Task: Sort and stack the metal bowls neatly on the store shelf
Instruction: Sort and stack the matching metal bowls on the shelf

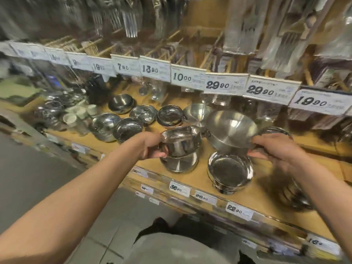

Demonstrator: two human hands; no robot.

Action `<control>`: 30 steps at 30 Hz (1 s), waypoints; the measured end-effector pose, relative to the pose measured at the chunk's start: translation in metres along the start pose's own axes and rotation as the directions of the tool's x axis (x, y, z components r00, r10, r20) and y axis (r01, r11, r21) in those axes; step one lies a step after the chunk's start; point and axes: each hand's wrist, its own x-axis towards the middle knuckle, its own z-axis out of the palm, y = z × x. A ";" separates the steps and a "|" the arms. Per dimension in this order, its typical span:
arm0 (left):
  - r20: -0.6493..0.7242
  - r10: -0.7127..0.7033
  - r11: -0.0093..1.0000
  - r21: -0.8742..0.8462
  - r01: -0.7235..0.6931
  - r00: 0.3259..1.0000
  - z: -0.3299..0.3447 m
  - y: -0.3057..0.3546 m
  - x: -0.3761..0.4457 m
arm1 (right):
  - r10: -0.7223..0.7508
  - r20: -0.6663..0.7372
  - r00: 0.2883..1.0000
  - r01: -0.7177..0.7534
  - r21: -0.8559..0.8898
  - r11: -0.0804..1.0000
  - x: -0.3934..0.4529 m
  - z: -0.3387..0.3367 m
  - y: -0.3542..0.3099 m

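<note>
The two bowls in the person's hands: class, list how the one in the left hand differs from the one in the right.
The small bowl gripped by the left hand is narrower and deeper; the large bowl held by the right hand is wider and flares out. The small bowl sits over another bowl; the large bowl is tilted, its inside facing the camera. Both are shiny metal.

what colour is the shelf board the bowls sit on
Light yellowish wood-tone shelf board, seen best in the head view.
</note>
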 end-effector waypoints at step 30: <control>-0.075 0.202 0.969 -0.132 -0.211 0.976 -0.199 -0.009 0.024 | -0.022 -0.253 0.967 -0.112 -0.505 0.856 0.055 0.203 0.048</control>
